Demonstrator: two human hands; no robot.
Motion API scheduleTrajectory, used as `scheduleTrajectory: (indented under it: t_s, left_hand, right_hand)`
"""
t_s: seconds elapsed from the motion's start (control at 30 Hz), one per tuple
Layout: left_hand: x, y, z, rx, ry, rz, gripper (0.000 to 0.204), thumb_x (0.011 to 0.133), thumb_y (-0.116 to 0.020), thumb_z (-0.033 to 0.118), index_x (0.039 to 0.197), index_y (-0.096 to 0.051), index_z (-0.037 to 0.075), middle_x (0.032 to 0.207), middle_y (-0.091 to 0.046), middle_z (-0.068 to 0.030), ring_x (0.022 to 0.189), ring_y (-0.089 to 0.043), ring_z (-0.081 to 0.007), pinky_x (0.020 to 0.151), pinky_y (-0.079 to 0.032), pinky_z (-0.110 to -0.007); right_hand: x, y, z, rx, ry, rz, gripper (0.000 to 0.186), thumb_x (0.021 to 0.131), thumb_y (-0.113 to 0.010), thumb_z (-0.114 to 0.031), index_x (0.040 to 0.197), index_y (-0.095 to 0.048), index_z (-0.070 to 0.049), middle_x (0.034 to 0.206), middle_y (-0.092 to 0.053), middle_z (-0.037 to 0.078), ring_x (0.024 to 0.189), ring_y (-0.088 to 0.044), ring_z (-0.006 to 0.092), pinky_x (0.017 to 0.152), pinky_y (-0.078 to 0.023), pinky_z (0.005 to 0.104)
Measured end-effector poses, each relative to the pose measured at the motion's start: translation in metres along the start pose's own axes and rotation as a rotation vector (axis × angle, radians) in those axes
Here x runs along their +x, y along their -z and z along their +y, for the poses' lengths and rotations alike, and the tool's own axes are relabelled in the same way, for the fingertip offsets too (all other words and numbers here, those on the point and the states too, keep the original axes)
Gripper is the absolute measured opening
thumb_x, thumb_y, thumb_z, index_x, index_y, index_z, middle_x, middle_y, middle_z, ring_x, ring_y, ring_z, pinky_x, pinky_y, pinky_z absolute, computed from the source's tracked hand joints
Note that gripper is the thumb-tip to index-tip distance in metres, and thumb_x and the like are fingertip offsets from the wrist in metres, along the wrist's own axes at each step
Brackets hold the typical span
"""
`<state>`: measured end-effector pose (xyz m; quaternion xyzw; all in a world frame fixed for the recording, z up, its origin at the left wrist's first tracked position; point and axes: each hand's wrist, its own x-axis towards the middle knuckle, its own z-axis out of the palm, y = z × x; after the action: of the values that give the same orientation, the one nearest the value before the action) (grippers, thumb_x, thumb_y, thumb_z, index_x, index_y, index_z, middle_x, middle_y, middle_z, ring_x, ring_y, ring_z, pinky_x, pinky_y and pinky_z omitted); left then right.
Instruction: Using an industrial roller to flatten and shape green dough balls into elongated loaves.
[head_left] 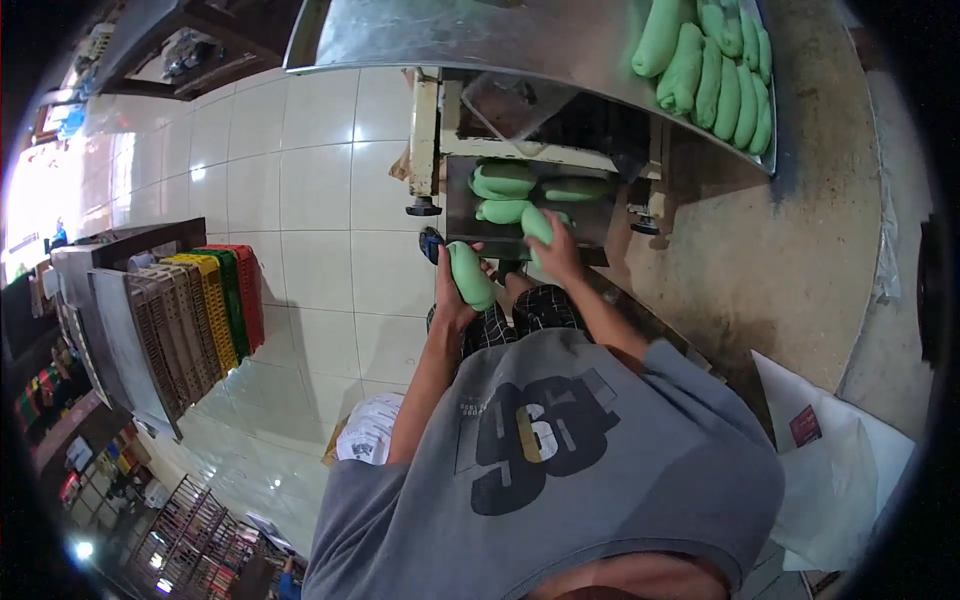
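Observation:
My left hand is closed around a thick, smooth, pale green dough roll, held upright in front of my lap. A second green dough roll is in the grip of my right hand, over the front of a dark metal tray. Several more green rolls lie on that tray, beneath a cream-coloured machine frame. Some fingers of both hands are hidden behind the rolls and my wrists.
Above stands a shiny metal tray, with green dough rolls packed at its right end. A worn work surface spreads to the right, with a white plastic sheet on it. Stacked coloured crates stand left on the tiled floor.

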<state>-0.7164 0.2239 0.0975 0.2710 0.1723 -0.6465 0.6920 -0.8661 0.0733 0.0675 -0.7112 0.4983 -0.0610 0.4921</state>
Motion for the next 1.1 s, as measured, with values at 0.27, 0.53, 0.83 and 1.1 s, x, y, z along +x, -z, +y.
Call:
scheduleTrajectory:
  t_s: [0.27, 0.53, 0.83, 1.1]
  left_hand:
    - [-0.025, -0.012, 0.031, -0.098, 0.025, 0.091, 0.062, 0.088, -0.036, 0.058, 0.125, -0.048, 0.010, 0.117, -0.055, -0.0089, 0.107, -0.054, -0.0267, 0.094, -0.041, -0.047]
    - [-0.033, -0.004, 0.042, -0.124, -0.007, 0.105, 0.065, 0.089, -0.034, 0.058, 0.127, -0.046, 0.007, 0.118, -0.055, -0.0099, 0.104, -0.055, -0.0263, 0.093, -0.042, -0.044]
    - [-0.027, -0.002, 0.033, -0.261, -0.207, 0.064, 0.074, 0.085, -0.034, 0.062, 0.129, -0.042, 0.003, 0.127, -0.049, -0.0141, 0.116, -0.047, -0.0299, 0.101, -0.034, -0.044]
    - [-0.034, 0.001, 0.032, -0.324, -0.238, -0.130, 0.080, 0.087, -0.028, 0.061, 0.134, -0.033, -0.004, 0.135, -0.041, -0.0148, 0.125, -0.037, -0.0280, 0.107, -0.024, -0.040]
  right_hand:
    - [0.039, -0.036, -0.030, -0.182, 0.332, 0.223, 0.038, 0.088, -0.055, -0.036, 0.089, -0.049, 0.001, 0.100, -0.050, 0.020, 0.094, -0.049, 0.0307, 0.081, -0.040, 0.0434]
    - [0.132, -0.037, -0.022, 0.390, -0.321, 0.388, 0.070, 0.067, -0.078, -0.030, 0.122, -0.046, 0.000, 0.121, -0.051, 0.018, 0.110, -0.050, 0.0285, 0.088, -0.039, 0.0420]
    - [-0.029, -0.046, -0.052, 0.329, 0.288, -0.331, 0.038, 0.089, -0.055, -0.039, 0.105, -0.041, -0.007, 0.085, -0.045, 0.006, 0.078, -0.048, 0.0168, 0.067, -0.041, 0.0342]
    - [0.116, -0.019, -0.008, -0.555, 0.292, -0.051, 0.059, 0.077, -0.067, -0.034, 0.123, -0.047, -0.003, 0.108, -0.055, 0.019, 0.096, -0.056, 0.0274, 0.083, -0.044, 0.0364]
